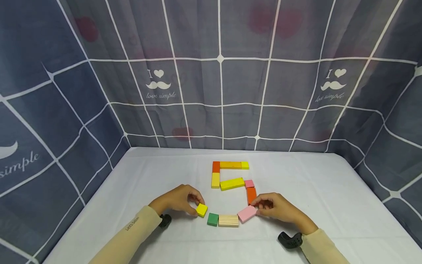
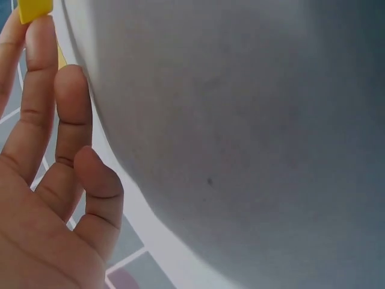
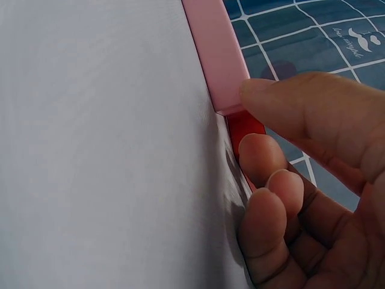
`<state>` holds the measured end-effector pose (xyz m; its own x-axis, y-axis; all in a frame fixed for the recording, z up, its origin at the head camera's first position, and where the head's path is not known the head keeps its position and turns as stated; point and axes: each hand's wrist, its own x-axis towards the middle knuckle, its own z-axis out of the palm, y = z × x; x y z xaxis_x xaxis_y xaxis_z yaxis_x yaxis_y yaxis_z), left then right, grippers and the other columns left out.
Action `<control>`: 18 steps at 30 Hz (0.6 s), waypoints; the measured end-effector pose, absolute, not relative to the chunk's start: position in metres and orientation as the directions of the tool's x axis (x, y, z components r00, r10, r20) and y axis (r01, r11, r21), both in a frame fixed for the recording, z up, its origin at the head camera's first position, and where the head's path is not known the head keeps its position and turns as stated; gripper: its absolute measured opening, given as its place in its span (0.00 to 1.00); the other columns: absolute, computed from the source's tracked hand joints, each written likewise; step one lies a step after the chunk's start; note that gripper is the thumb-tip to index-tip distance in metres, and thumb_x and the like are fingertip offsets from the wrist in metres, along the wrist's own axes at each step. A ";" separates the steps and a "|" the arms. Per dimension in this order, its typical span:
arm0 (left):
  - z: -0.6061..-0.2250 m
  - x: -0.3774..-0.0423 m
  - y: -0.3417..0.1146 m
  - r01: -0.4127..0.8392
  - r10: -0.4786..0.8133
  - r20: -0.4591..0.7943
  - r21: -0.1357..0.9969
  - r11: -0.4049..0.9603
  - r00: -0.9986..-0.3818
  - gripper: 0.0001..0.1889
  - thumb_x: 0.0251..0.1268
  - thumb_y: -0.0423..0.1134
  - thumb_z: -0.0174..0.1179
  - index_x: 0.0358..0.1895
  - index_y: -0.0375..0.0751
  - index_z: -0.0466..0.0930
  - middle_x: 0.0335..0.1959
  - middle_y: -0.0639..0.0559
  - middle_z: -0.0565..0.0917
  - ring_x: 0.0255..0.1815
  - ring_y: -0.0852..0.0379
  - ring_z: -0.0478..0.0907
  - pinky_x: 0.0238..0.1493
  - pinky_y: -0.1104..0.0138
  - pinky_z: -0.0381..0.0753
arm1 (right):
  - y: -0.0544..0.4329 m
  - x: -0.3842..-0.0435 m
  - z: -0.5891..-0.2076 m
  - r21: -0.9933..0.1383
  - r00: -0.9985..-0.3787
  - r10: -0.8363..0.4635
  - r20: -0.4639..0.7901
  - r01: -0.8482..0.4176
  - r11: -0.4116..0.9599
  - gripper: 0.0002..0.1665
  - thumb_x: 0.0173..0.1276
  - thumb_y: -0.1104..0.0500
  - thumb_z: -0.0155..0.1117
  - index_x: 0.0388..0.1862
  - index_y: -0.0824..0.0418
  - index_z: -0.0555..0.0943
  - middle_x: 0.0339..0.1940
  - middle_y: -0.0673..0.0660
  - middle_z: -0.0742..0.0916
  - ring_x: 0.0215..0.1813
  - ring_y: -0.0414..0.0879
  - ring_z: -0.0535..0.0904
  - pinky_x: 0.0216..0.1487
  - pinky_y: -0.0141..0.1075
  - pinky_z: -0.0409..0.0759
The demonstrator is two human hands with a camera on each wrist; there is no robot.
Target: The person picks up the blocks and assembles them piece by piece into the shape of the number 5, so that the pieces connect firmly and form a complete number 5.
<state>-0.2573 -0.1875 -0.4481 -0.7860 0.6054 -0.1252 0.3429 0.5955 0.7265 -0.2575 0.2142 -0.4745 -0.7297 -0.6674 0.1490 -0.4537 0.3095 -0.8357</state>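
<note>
My left hand (image 1: 180, 199) pinches a small yellow block (image 1: 202, 209) between thumb and fingertips, just left of a green block (image 1: 213, 219). Only an edge of that yellow block (image 2: 35, 9) shows in the left wrist view, at the top corner. On the other side, my right hand (image 1: 279, 208) holds the right end of a pink block (image 1: 247, 214) lying on the table, its thumb against the block's end in the right wrist view. A red-orange block (image 1: 251, 195) lies just beyond those fingers. Between the green and pink blocks sits a ridged wooden block (image 1: 228, 220).
Farther back, the row continues with a small pink block (image 1: 249, 183), a long yellow block (image 1: 232, 184), a pale yellow block (image 1: 215, 180), an orange-red block (image 1: 215, 167), an orange-yellow block (image 1: 230, 165) and a small yellow one (image 1: 245, 165). A grey checked curtain (image 1: 204, 84) encloses the white table (image 1: 158, 172).
</note>
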 end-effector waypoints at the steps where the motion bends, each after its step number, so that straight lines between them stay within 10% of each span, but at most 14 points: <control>1: -0.448 -0.257 -0.187 0.347 0.610 -0.123 0.726 0.593 -0.783 0.15 0.53 0.30 0.82 0.43 0.47 0.92 0.37 0.63 0.87 0.43 0.61 0.80 0.56 0.68 0.81 | 0.214 -0.258 -0.475 -0.836 -0.730 -0.667 0.149 -0.453 0.308 0.11 0.68 0.68 0.76 0.49 0.66 0.89 0.34 0.49 0.83 0.32 0.35 0.72 0.32 0.29 0.69; 18: -0.448 -0.253 -0.182 0.363 0.603 -0.122 0.699 0.616 -0.788 0.13 0.55 0.32 0.83 0.42 0.49 0.92 0.34 0.62 0.86 0.41 0.62 0.78 0.55 0.67 0.80 | 0.214 -0.257 -0.476 -0.834 -0.726 -0.670 0.153 -0.459 0.307 0.11 0.69 0.69 0.75 0.49 0.66 0.89 0.33 0.49 0.83 0.32 0.35 0.72 0.32 0.29 0.69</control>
<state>-0.2533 -0.1818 -0.4476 -0.7883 0.6031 -0.1222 0.3628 0.6159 0.6994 -0.2574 0.2139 -0.4758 -0.7262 -0.6701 0.1535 -0.4593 0.3068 -0.8336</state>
